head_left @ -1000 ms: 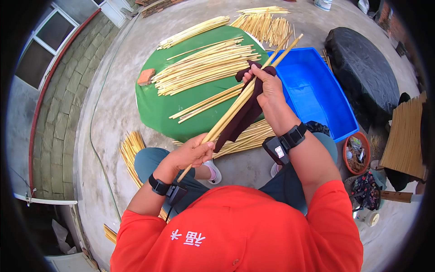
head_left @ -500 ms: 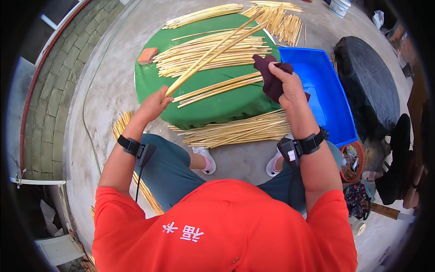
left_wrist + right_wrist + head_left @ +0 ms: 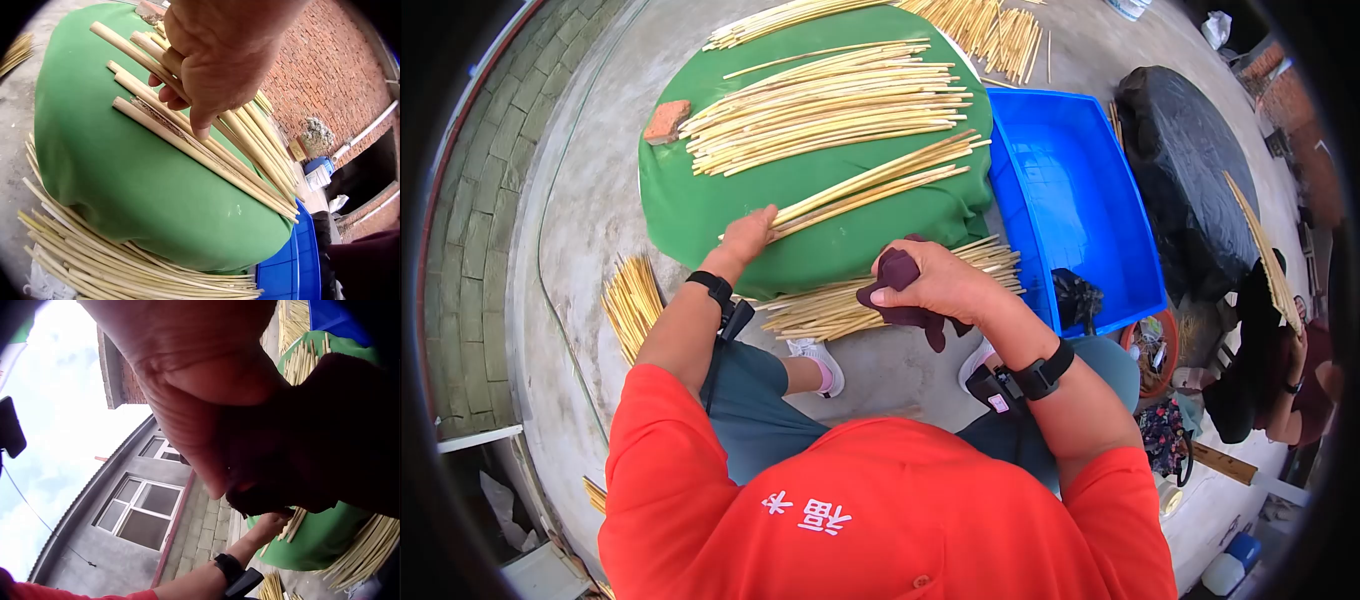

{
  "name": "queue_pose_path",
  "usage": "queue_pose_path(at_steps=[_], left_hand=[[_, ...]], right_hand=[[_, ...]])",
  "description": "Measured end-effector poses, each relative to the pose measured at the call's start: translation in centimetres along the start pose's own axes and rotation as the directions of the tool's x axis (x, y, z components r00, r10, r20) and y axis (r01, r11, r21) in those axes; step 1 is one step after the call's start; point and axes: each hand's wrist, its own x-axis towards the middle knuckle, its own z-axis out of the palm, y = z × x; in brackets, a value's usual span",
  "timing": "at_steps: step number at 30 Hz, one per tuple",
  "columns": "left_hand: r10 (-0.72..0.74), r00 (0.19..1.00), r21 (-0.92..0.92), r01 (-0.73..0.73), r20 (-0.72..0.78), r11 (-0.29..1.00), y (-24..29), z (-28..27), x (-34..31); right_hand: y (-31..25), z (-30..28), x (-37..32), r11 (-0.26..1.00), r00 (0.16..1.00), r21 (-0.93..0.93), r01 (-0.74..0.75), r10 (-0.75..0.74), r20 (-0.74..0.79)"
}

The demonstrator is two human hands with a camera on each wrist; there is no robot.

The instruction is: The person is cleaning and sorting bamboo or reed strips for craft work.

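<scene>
My left hand [image 3: 745, 236] is low over the near left part of the green-covered table [image 3: 700, 215]. Its thumb and fingers grip pale yellow stalks [image 3: 134, 56], which lie beside a few others along the near side of the cover. A dark maroon cloth [image 3: 895, 288] is bunched in my right hand [image 3: 948, 285], in front of the table's near edge. In the right wrist view this cloth [image 3: 312, 437] appears almost black and hides some of the fingers. Farther back on the cover lies a wide row of stalks [image 3: 830, 110].
A brick [image 3: 667, 121] sits at the left end of that row. Right of the table stands a blue tub [image 3: 1070, 210], with a black-covered mound [image 3: 1190, 180] beyond it. More stalks [image 3: 820, 315] lie below the table's near edge. Another person's arm [image 3: 1293, 385] shows at far right.
First both hands were on two long stalks, the cloth around them. The right hand came away with the cloth, then moved down and left. The left hand lowered the stalks onto the green cover.
</scene>
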Motion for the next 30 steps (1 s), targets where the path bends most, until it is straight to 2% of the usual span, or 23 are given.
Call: queue_pose_path(at_steps=[2, 3, 5, 8, 11, 13, 17, 18, 20, 23, 25, 30], left_hand=[[-0.035, 0.999, 0.007, 0.035, 0.037, 0.999, -0.5, 1.1, -0.3], [-0.033, 0.999, -0.002, 0.033, 0.003, 0.999, -0.4, 1.1, -0.1], [-0.044, 0.999, -0.017, 0.044, -0.021, 0.999, -0.6, 1.6, -0.4], [-0.057, 0.997, 0.021, 0.059, -0.058, 0.998, -0.7, 1.9, -0.2], [-0.068, 0.991, 0.051, 0.074, -0.112, 0.996, -0.4, 1.6, 0.0], [-0.123, 0.984, 0.07, 0.133, -0.13, 0.989, 0.0, 1.0, -0.1], [-0.193, 0.98, 0.042, 0.196, -0.054, 0.98, -0.3, 1.2, 0.3], [-0.173, 0.983, 0.057, 0.177, -0.069, 0.983, -0.4, 1.4, 0.4], [-0.174, 0.981, 0.078, 0.18, -0.085, 0.981, -0.4, 1.2, 0.2], [-0.212, 0.976, 0.087, 0.216, -0.054, 0.972, 0.1, -0.4, 0.1], [-0.225, 0.974, 0.051, 0.224, 0.019, 0.973, 0.3, -1.5, 0.4], [-0.258, 0.965, -0.014, 0.259, 0.038, 0.966, -1.4, -3.1, 2.6]], right_hand=[[0.0, 0.3, 0.1, 0.993, 0.999, -0.108, 0.046, -0.045, 0.013], [-0.2, 0.2, 0.0, 0.993, 0.999, -0.108, 0.045, -0.044, 0.014], [-0.7, 0.5, 0.1, 0.992, 0.999, -0.121, -0.032, 0.036, 0.026], [-0.7, 0.9, 0.2, 0.985, 0.999, -0.167, -0.037, 0.037, -0.002], [0.3, 1.2, 0.4, 0.992, 0.999, -0.121, -0.026, 0.028, 0.014], [0.0, 1.2, 0.3, 0.992, 0.998, -0.114, -0.06, 0.063, 0.022], [-0.3, 1.5, 0.3, 0.983, 0.985, -0.083, -0.165, 0.168, 0.036], [-0.1, 1.6, 0.4, 0.983, 0.985, -0.088, -0.161, 0.166, 0.053], [0.4, 1.7, 0.5, 0.972, 0.999, -0.233, -0.035, 0.038, 0.009], [0.4, 1.8, 0.5, 0.96, 0.999, -0.278, -0.039, 0.041, 0.001], [-0.2, 1.8, 0.3, 0.97, 0.998, -0.236, -0.059, 0.067, 0.023], [0.3, 1.7, 0.1, 0.979, 1.0, -0.202, -0.021, 0.024, 0.015]])
